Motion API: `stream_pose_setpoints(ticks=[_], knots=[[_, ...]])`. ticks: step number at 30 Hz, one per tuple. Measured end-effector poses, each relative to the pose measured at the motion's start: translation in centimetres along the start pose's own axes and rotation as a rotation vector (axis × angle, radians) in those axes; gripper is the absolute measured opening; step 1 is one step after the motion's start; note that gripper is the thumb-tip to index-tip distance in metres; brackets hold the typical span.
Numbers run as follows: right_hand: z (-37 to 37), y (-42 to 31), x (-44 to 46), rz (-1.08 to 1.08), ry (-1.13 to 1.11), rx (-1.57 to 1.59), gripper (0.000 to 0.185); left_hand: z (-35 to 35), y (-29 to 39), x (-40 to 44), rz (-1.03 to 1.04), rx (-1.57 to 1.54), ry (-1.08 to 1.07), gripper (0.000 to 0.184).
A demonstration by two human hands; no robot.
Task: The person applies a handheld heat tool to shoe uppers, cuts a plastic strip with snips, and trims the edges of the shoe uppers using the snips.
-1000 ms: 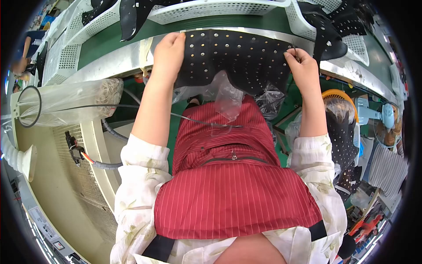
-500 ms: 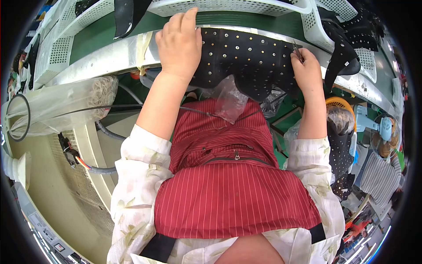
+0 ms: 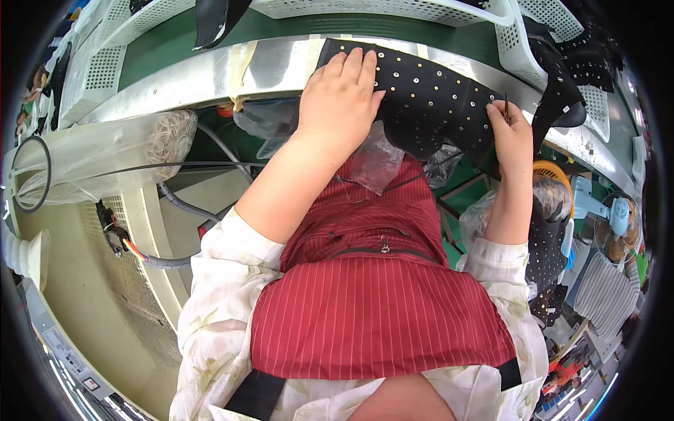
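Observation:
A black sheet (image 3: pixel 421 91) dotted with metal studs lies over the metal table edge and hangs down in front of it. My left hand (image 3: pixel 342 95) rests flat on its left part, palm down, thumb apart from the fingers. At the sheet's right end my right hand (image 3: pixel 511 130) has its fingers pinched together around a small dark pointed tool (image 3: pixel 506 105), its tip sticking up. The thumb of that hand touches the sheet's edge. A crumpled clear plastic bag (image 3: pixel 379 160) hangs below the sheet.
White perforated baskets (image 3: pixel 393 10) stand behind on the green surface, with more black studded pieces (image 3: pixel 559 88) at the right. A clear bag of rings (image 3: pixel 170 140) lies left. Below right are an orange basket (image 3: pixel 551 169) and a blue fan (image 3: pixel 619 216). A person in stripes (image 3: pixel 607 295) is farther right.
My left hand has let go of the sheet's left corner and moved right, onto the sheet. The sheet and my right hand have shifted right in view.

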State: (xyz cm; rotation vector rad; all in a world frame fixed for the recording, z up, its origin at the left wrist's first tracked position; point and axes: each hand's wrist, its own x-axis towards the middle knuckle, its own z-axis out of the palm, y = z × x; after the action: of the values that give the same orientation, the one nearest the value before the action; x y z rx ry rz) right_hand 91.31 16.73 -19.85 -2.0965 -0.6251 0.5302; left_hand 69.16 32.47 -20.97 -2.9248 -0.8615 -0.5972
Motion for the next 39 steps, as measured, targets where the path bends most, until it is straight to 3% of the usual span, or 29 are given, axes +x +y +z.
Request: stream_pose_setpoints(ticks=[3, 7, 9, 12, 14, 15, 16, 19, 20, 22, 23, 24, 25, 27, 29, 30, 31, 33, 37, 39], knots=[[0.1, 0.6, 0.0, -0.025, -0.018, 0.058, 0.02, -0.4, 0.5, 0.5, -0.051, 0.002, -0.1, 0.049], [-0.6, 0.4, -0.6, -0.067, -0.051, -0.055, 0.017, -0.5, 0.6, 0.7, -0.054, 0.053, -0.082, 0.048], [-1.0, 1.3, -1.8, -0.424, 0.087, -0.183, 0.013, -0.4, 0.5, 0.7, -0.062, 0.045, -0.075, 0.047], [-2.1, 1.3, -5.3, -0.369, 0.062, -0.104, 0.006, -0.4, 0.4, 0.7, -0.058, 0.035, -0.061, 0.046], [-2.9, -0.7, -8.2, -0.494, 0.014, -0.16, 0.006, -0.5, 0.5, 0.7, -0.077, 0.025, -0.068, 0.046], [-3.7, -1.3, -9.2, -0.483, -0.12, -0.072, 0.008, -0.6, 0.5, 0.7, -0.094, 0.014, -0.074, 0.045], [-4.9, -2.3, -10.9, -0.296, -0.216, -0.027, 0.008, -0.6, 0.5, 0.7, -0.094, 0.012, -0.076, 0.045], [-7.2, -6.2, -13.8, -0.521, -0.254, 0.208, 0.009, -0.5, 0.4, 0.5, -0.116, 0.006, -0.068, 0.045], [-8.6, -5.5, -10.7, -0.867, -0.704, 0.556, 0.009, -0.4, 0.2, 0.4, -0.099, 0.03, -0.027, 0.046], [-8.0, -10.0, -8.9, -1.309, -0.976, 0.796, 0.006, -0.4, 0.0, 0.4, -0.089, 0.055, 0.017, 0.046], [-8.4, -12.3, -8.7, -1.186, -1.209, 0.906, 0.005, -0.4, 0.0, 0.5, -0.092, 0.046, -0.004, 0.046], [-7.4, -13.9, -8.7, -1.28, -1.184, 0.937, 0.02, -0.5, 0.0, 0.6, -0.097, 0.036, -0.024, 0.046], [-6.1, -14.4, -8.6, -1.279, -1.197, 0.935, 0.02, -0.5, 0.0, 0.6, -0.109, 0.036, -0.021, 0.046], [-3.1, -14.3, -8.1, -0.804, -0.857, 0.836, 0.008, -0.6, 0.1, 0.6, -0.104, 0.067, -0.022, 0.046], [0.3, -14.6, -6.7, -0.347, -0.507, 0.7, 0.016, -0.4, 0.2, 0.4, -0.105, 0.072, 0.001, 0.05], [2.0, -16.7, -4.6, -0.216, -0.599, 0.351, 0.021, -0.2, 0.3, 0.3, -0.121, 0.07, 0.007, 0.054], [4.5, -15.3, -1.7, -0.256, -0.704, 0.284, 0.021, -0.1, 0.4, 0.2, -0.137, 0.067, 0.013, 0.057], [8.0, -13.7, 1.2, -0.289, -0.694, 0.093, 0.02, -0.7, 0.3, 0.2, -0.146, 0.048, -0.04, 0.062], [11.9, -12.4, 4.1, -0.246, -0.735, 0.081, 0.02, -0.3, 0.0, 0.1, -0.164, 0.044, -0.069, 0.062], [14.1, -12.1, 4.8, -0.415, -0.671, -0.06, 0.019, -0.4, 0.0, -0.1, -0.177, -0.043, -0.051, 0.059]])
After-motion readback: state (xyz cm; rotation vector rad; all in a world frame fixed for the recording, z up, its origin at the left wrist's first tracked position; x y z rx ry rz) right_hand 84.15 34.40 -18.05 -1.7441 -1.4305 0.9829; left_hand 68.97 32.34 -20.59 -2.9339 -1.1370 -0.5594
